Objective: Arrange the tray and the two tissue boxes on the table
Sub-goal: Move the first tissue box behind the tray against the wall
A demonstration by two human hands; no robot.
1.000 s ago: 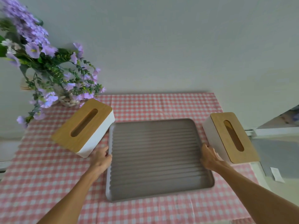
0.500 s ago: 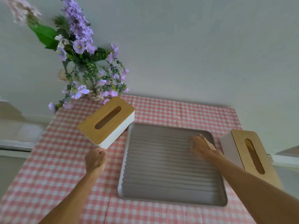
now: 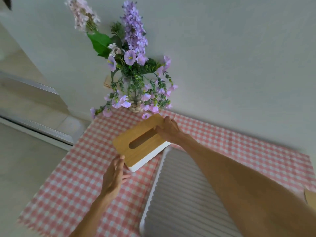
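A white tissue box with a slotted wooden lid (image 3: 136, 142) lies askew on the pink checked tablecloth (image 3: 68, 185), just left of the grey ribbed tray (image 3: 179, 202). My right hand (image 3: 168, 130) reaches across the tray and grips the box's far end, thumb on the lid. At the box's near corner, my left hand (image 3: 113, 175) rests with fingers spread against it. Only a wooden corner of the second tissue box (image 3: 310, 197) shows at the right edge.
A vase of purple flowers (image 3: 135, 79) stands against the white wall just behind the box. The table's left edge drops to the floor (image 3: 25, 168) close to my left arm.
Both hands left the tray and moved to the left tissue box; the right hand crossed over the tray to its far end. The view swung left.
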